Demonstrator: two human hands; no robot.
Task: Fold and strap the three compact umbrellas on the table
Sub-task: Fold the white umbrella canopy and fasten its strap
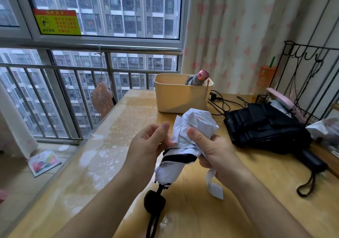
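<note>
Above the wooden table [201, 214], a fold of the white umbrella [176, 168] is pinched by the left hand [148, 144], and its bunched canopy is gripped by the right hand [212, 147], with the strap [213, 186] dangling unfastened. Behind, a pink-capped umbrella [200, 78] is stood in a beige bin [176, 98]; farther right, a black umbrella [266, 127] is laid unstrapped on the table.

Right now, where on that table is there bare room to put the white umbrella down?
The left half of the table, from the window-side edge to the beige bin, is bare. The right is crowded: black umbrella, cables, wire rack.
</note>
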